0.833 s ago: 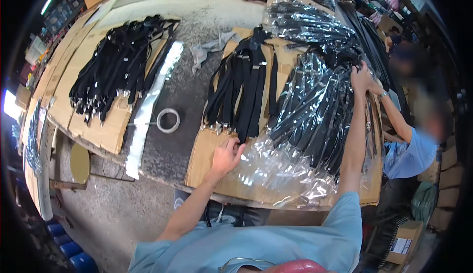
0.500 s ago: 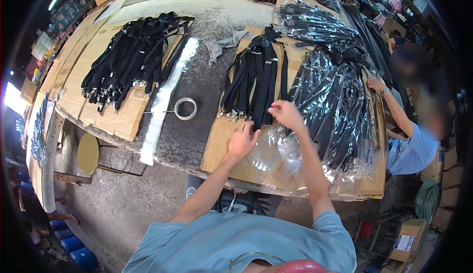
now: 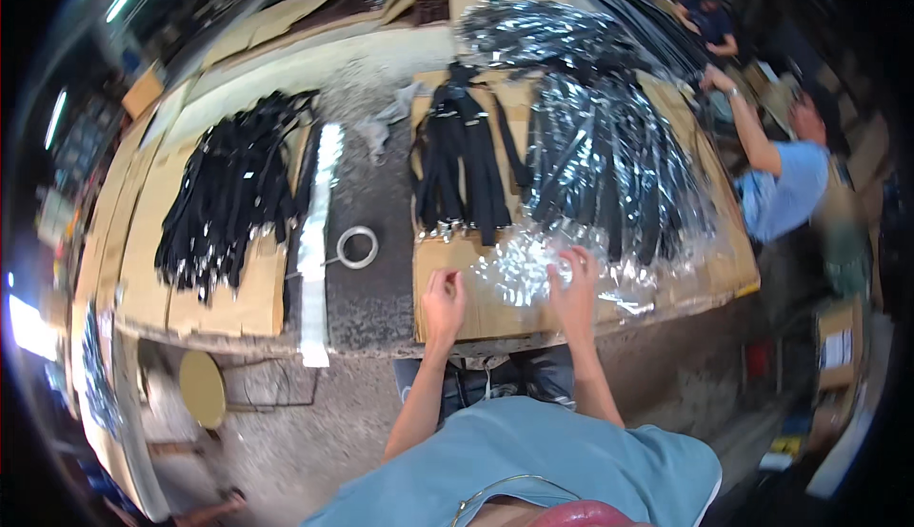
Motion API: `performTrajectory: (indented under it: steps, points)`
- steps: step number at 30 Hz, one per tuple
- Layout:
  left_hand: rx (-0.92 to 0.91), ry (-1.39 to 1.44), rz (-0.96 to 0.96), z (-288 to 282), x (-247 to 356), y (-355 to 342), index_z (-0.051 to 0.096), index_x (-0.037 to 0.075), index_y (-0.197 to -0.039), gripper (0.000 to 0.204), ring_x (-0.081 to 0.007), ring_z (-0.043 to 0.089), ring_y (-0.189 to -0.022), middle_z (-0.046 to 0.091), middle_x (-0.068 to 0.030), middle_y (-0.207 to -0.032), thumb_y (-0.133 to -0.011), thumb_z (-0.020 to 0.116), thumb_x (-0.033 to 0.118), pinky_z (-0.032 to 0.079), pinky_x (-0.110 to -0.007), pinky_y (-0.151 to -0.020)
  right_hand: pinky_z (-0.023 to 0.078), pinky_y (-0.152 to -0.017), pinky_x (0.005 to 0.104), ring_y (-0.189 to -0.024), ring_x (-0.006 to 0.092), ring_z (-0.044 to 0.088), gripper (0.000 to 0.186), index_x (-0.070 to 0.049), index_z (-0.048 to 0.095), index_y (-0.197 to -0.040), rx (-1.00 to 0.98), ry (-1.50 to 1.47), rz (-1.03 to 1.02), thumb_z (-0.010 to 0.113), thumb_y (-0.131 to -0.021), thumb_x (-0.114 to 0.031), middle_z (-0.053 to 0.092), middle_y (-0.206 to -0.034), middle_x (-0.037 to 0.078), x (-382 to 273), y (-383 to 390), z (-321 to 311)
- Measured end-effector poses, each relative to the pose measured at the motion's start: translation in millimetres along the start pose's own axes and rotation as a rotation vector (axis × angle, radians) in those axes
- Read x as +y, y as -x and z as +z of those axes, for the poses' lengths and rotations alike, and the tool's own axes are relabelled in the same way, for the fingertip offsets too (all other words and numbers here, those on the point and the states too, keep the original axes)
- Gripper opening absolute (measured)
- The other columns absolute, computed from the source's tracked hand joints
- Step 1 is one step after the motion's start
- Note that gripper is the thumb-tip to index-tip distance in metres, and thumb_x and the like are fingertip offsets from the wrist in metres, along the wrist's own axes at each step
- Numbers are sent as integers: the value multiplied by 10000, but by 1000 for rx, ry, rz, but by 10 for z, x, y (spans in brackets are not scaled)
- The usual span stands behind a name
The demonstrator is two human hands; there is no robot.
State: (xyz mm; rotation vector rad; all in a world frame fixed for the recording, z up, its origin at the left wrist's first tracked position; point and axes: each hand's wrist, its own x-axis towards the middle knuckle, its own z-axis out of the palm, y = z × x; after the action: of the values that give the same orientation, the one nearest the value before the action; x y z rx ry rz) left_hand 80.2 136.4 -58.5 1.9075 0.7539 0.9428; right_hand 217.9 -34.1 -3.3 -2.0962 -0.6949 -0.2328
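My left hand (image 3: 444, 308) is over the near edge of the cardboard, its fingers curled in against the thumb; whether a bit of film is pinched there is not clear. To its right, my right hand (image 3: 574, 289) has thumb and fingers apart beside crumpled clear plastic (image 3: 519, 270), which lies between the two hands. Beyond them rests a bunch of black elastic straps with metal clips (image 3: 464, 160), looking like suspenders. On the right a large heap of similar straps in clear bags (image 3: 614, 170) reaches down to the plastic. The picture is slightly blurred.
Another pile of black straps (image 3: 228, 194) covers cardboard at the left. A silver-coloured ring (image 3: 357, 247) and a shiny pale strip (image 3: 316, 241) lie between the piles, near a grey cloth (image 3: 383, 125). A co-worker in a blue shirt (image 3: 785, 184) is at the right edge.
Both hands have drawn back from the black straps toward the table's near edge and now flank the clear plastic. My view has shifted, and the co-worker's arm is raised off the heap.
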Motion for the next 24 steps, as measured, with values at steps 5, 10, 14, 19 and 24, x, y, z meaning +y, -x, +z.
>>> performTrajectory:
  steps: [5,10,14,19,24]
  points:
    - [-62,-60,23,66,-18,165,589,-33,-864,105,-238,612,-686,598,-150,-773,-847,623,66,499,-320,-612,389,-964,404,-1147,339,462,252,-4,585,-1035,241,178,9,638,-835,-150,503,-1199,179,511,-416,-575]
    - [-72,-142,39,76,-91,138,598,-21,-863,97,-274,620,-707,602,-155,-792,-842,622,70,507,-342,-626,394,-970,405,-1135,344,490,333,23,591,-1085,247,214,-164,635,-844,-203,552,-1198,178,786,-1420,-494]
    - [-54,-177,73,98,-97,159,604,-6,-854,89,-291,608,-682,598,-156,-790,-837,623,79,496,-358,-603,350,-1014,462,-1252,389,394,571,16,476,-1265,247,399,-284,575,-879,-393,444,-1345,208,1208,-2516,-181]
    - [-66,-228,63,107,-14,163,594,0,-834,78,-295,592,-665,580,-149,-761,-822,632,67,483,-360,-588,250,-1051,593,-1410,340,167,748,-57,294,-1435,-47,635,9,445,-896,-554,199,-1523,165,1580,-3306,134]
    - [-66,-321,147,188,-51,149,577,19,-810,108,-281,562,-677,554,-126,-751,-785,667,72,465,-373,-596,242,-1078,545,-1414,317,166,652,-39,309,-1425,-13,738,-55,443,-927,-438,209,-1520,161,1740,-3818,244]
